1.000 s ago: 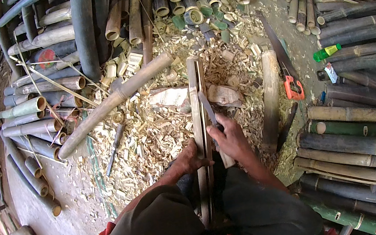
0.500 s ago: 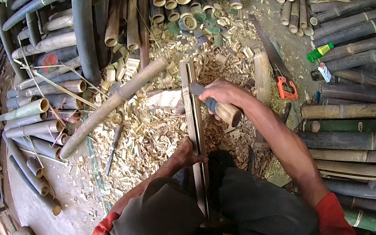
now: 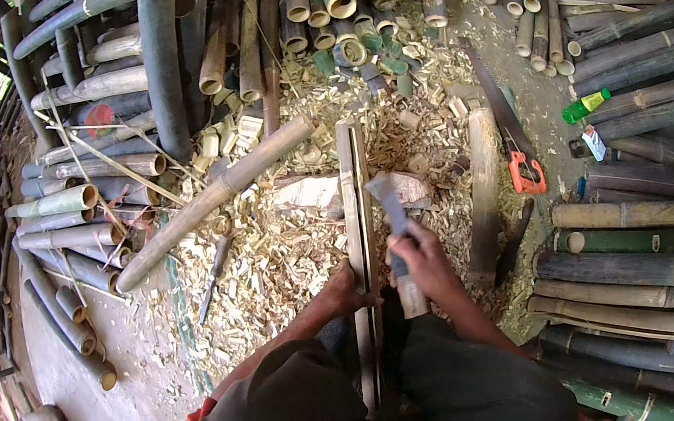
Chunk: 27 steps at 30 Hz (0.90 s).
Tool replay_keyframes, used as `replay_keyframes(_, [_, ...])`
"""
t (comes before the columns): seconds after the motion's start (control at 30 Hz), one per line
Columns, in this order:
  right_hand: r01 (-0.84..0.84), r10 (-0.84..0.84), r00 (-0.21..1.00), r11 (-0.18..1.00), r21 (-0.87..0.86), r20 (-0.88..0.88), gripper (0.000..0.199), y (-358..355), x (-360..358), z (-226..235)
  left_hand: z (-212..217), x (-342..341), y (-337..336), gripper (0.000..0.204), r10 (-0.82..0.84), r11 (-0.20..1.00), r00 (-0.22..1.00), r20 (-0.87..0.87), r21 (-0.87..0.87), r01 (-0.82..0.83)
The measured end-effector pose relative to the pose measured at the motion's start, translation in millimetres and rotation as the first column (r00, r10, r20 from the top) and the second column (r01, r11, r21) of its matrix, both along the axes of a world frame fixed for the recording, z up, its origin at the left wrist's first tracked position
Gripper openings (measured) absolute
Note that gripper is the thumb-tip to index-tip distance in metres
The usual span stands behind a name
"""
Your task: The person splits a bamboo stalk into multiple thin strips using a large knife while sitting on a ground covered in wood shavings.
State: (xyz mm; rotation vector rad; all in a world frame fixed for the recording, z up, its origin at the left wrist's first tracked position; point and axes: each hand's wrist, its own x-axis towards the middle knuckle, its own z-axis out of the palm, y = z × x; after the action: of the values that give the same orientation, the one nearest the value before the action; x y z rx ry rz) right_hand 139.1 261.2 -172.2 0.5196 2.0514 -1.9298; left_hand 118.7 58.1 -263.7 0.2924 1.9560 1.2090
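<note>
Between my knees a narrow bamboo length [image 3: 349, 199] stands out from me, with a long dark slot down its face. My left hand [image 3: 342, 291] is closed around its lower half, thumb across the front. Just right of the bamboo, my right hand [image 3: 422, 260] is closed on a chopping tool [image 3: 389, 201] with a flaring grey metal blade and a pale wooden handle end. The blade points away from me, close to the bamboo but apparently apart from it. Beyond the blade, a pale wood block [image 3: 307, 194] lies crosswise on the ground.
Wood chips [image 3: 260, 287] cover the ground. A bamboo pole [image 3: 214, 203] lies slanted at left beside a slim knife-like tool [image 3: 215, 277]. At right are an orange-handled saw [image 3: 525, 173], a thick bamboo piece [image 3: 483, 194], a green bottle [image 3: 586, 106] and stacked bamboo [image 3: 644, 210].
My right hand has come down toward me with the chopping tool, whose blade has swung from across the bamboo to its right side. My left hand keeps its grip on the bamboo.
</note>
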Motion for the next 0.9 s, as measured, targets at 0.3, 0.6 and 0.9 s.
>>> replay_keyframes(0.3, [0.504,-0.525,0.846,0.845,-0.178,-0.095,0.024,95,3,31,67,-69,41,0.076,0.164,0.980,0.936,-0.311,0.161,-0.118])
replay_keyframes(0.6, [0.684,-0.699,0.712,0.712,-0.155,-0.067,0.035,155,46,-11,309,-201,118,0.042,-0.382,0.923,0.608,-0.695,-0.311,0.225])
replay_keyframes(0.9, [0.698,-0.697,0.716,0.714,-0.055,0.037,0.048,208,115,-33,183,-157,107,0.033,-0.701,0.698,0.145,-0.699,-0.630,0.340])
